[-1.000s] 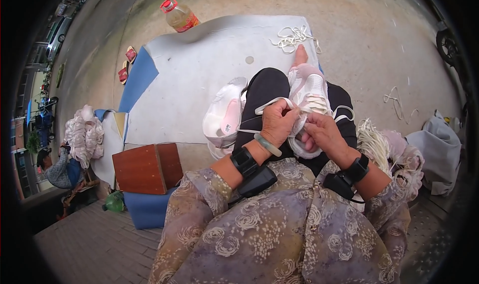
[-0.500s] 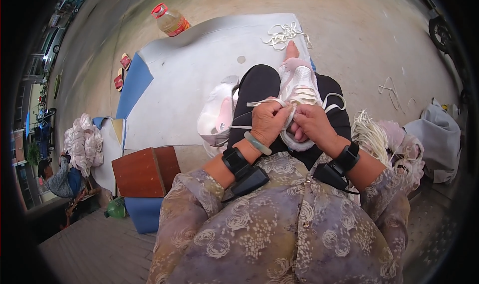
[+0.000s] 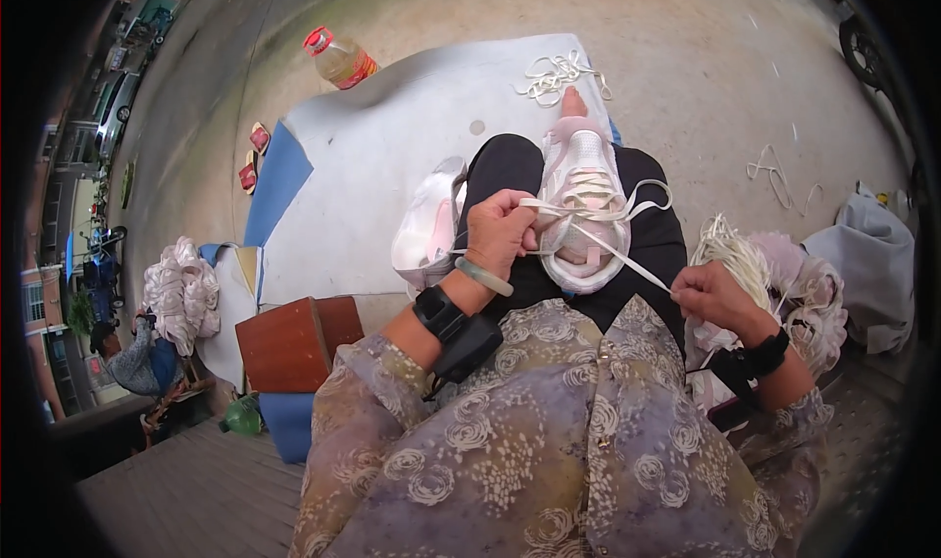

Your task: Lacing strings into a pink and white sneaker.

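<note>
A pale pink and white sneaker (image 3: 588,262) rests between my knees, its tongue end toward me. White shoelace (image 3: 619,255) crosses its front and stretches out to both sides. At the shoe's left, my left hand (image 3: 500,230) is closed, pinching lace strands. My right hand (image 3: 720,298) is held out to the right and lower, closed on the far end of a taut lace. Another strand loops loosely over my right knee. Beside my left knee lies a second white and pink sneaker (image 3: 423,227).
Loose white laces (image 3: 561,77) lie at the far edge of a pale sheet (image 3: 382,156). A bottle with a red cap (image 3: 341,60) stands beyond it. On my right are a lace bundle (image 3: 727,249), more sneakers (image 3: 816,298) and a grey cloth (image 3: 863,279). A brown box (image 3: 284,347) sits left.
My hands have moved apart from the shoe's opening. The right one has drawn a lace out to the right and toward me; the left has shifted slightly left, uncovering the sneaker.
</note>
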`<state>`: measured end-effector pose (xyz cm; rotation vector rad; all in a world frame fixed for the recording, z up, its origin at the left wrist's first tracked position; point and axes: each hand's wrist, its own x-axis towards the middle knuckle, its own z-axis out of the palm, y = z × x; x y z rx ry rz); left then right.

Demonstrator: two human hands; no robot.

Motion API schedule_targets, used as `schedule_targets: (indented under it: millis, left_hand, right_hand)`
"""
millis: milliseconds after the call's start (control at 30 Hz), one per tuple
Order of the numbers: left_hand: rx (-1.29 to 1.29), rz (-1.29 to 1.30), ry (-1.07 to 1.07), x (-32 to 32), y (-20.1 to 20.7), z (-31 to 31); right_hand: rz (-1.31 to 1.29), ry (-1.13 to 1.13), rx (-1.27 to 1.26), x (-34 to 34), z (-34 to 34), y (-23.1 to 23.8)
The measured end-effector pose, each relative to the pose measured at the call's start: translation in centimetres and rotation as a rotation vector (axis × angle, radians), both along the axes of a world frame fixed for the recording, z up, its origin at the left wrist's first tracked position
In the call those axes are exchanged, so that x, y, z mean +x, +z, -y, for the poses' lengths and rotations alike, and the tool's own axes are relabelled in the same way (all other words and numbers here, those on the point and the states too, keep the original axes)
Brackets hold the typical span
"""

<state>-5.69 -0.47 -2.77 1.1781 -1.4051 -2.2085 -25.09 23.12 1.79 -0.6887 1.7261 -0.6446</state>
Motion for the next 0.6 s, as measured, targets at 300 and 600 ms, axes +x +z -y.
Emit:
schedule_targets:
  millis: [300, 600]
  left_hand:
    - [-0.808, -0.155, -0.344, -1.6, 1.1, -2.8]
    - [-0.185, 0.192, -0.389, -4.9, 1.0, -5.3]
  right_hand:
    - [-0.29, -0.166, -0.387, -0.6, 3.6, -2.9]
    - [0.18, -0.36, -0.172, 0.6, 7.2, -3.5]
